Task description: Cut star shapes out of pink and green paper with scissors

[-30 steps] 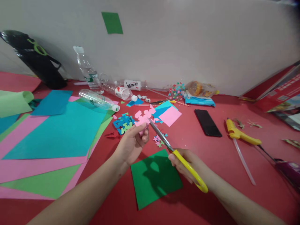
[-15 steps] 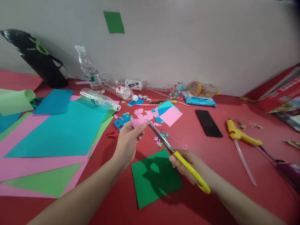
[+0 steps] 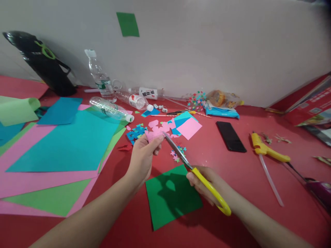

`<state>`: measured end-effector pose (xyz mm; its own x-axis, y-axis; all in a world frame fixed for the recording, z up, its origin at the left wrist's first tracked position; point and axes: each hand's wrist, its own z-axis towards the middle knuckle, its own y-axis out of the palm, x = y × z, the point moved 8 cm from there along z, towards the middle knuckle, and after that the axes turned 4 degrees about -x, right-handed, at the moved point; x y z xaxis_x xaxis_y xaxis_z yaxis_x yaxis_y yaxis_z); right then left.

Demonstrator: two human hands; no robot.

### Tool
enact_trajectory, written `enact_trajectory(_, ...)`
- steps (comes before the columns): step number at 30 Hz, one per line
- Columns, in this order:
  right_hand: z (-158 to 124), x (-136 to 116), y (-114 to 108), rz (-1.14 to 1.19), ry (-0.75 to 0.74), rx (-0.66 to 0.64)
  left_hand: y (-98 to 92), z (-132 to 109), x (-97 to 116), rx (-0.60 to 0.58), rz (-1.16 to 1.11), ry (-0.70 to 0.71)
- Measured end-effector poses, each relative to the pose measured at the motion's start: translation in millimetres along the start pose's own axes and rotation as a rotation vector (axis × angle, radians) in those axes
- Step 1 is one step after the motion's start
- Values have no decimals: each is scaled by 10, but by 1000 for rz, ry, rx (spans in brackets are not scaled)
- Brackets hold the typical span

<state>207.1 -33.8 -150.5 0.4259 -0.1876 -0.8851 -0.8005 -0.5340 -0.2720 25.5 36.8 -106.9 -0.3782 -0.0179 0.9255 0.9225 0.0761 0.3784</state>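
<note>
2 bare hands work above a flat, matte green square [image 3: 176, 198] on the smooth red tabletop [image 3: 124, 225]. The left hand [image 3: 141, 156] pinches a small, thin pink piece [image 3: 151, 136] between thumb and fingers. The right hand [image 3: 201, 189] grips scissors [image 3: 200, 176] by their glossy yellow handles; the slim metal blades slant toward the left hand, tips at the pink piece's edge. Left of the left hand, broad straight-edged sheets overlap, a teal sheet [image 3: 69, 144] among the uppermost. Right of the right hand lie a translucent rod [image 3: 271, 179] and a yellow glue gun [image 3: 266, 148]. Between the hands, just beyond the green square, are tiny 5-pointed stars [image 3: 177, 154]. Ahead of the right hand lies a flat black phone [image 3: 231, 136]; beyond the left fingertips, angular pink scraps [image 3: 155, 125] sit near a pink square [image 3: 190, 128]. Farther still, 3 clear plastic bottles [image 3: 111, 109] lie sideways, near an upright bottle [image 3: 100, 77] and a black cylindrical flask [image 3: 49, 67].
</note>
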Motion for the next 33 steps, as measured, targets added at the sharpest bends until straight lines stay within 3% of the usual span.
enact_trajectory(9,42,64,-26,63,61,-30,-2,12,3,-23,54,-1)
enact_trajectory(21,11,-91,9,29,-9,13,10,2,21,-31,73,11)
enact_trajectory(33,15,-72,-14,-2,-13,32,18,3,19,-23,67,2)
